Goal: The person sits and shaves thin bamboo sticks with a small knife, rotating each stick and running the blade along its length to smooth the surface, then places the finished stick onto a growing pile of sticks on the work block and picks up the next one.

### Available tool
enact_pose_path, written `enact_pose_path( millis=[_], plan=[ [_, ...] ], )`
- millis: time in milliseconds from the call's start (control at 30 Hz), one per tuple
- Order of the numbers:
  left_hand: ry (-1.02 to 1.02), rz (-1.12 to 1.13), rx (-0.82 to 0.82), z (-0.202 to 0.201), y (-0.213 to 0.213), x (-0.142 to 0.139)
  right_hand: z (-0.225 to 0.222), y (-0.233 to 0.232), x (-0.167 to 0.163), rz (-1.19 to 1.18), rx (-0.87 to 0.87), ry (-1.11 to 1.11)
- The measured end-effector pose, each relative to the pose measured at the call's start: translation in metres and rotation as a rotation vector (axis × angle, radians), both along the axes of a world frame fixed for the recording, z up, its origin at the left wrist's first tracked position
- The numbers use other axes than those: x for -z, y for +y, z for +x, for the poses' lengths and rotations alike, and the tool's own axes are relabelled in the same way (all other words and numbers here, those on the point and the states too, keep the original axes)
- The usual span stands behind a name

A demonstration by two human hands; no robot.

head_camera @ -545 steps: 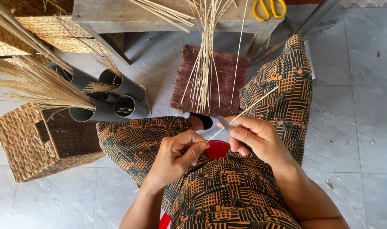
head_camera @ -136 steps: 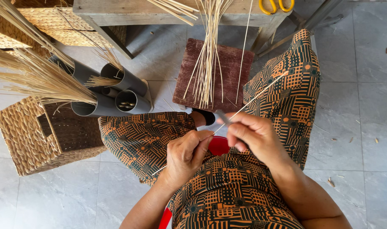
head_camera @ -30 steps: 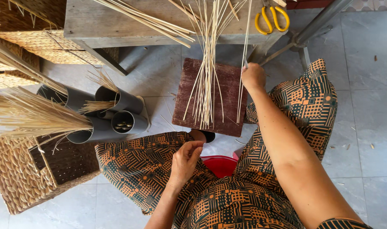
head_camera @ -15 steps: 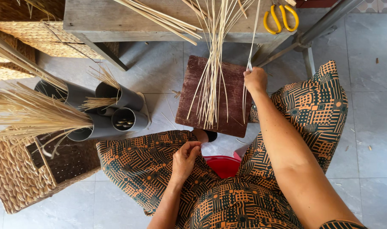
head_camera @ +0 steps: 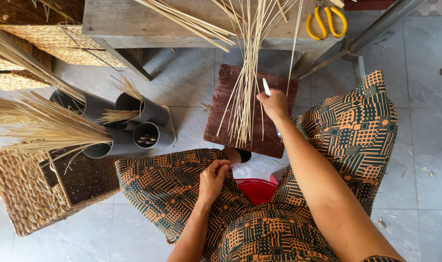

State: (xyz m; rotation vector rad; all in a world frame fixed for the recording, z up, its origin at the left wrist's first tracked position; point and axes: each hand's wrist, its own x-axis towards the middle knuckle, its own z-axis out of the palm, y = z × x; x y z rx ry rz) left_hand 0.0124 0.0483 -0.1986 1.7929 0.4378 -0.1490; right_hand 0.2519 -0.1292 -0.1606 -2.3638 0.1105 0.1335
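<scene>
My right hand (head_camera: 274, 103) reaches forward over a dark brown wooden board (head_camera: 224, 119) and grips a small knife with a pale blade (head_camera: 266, 87); it also touches a thin pale reed (head_camera: 292, 53) hanging from the bench. A bundle of long pale reeds (head_camera: 246, 82) drapes from the wooden bench (head_camera: 134, 24) down over the board. My left hand (head_camera: 212, 178) rests on my patterned orange and dark green lap (head_camera: 172, 182), fingers curled; whether it pinches a strand is too small to tell.
Grey plastic pipes (head_camera: 143, 123) lie on the tiled floor at left, some stuffed with straw (head_camera: 41, 128). A woven basket (head_camera: 32, 194) sits at lower left, more wickerwork at top left. Yellow-handled scissors (head_camera: 325, 22) lie on the bench. A red seat (head_camera: 257, 189) shows between my knees.
My right hand, which worked a strand with the left over my lap, has reached forward to the hanging reeds; over the last second it moved slightly left. The left hand stays on my lap.
</scene>
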Motion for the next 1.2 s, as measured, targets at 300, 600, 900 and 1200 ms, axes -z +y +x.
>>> enact_pose_path(
  millis=[300,600,900,1200],
  plan=[
    [0.028,0.033,0.002,0.003,-0.001,0.0,-0.003,0.004,-0.001,0.236,0.14,0.128],
    [-0.136,0.255,-0.041,0.011,-0.008,-0.012,-0.01,0.005,-0.015,0.852,0.209,0.213],
    [-0.515,0.593,0.221,0.109,-0.034,-0.042,-0.015,0.009,-0.04,1.064,0.217,0.228],
    [-0.272,0.808,0.355,0.181,-0.066,-0.038,-0.023,0.013,-0.066,1.125,0.146,0.187]
  ],
)
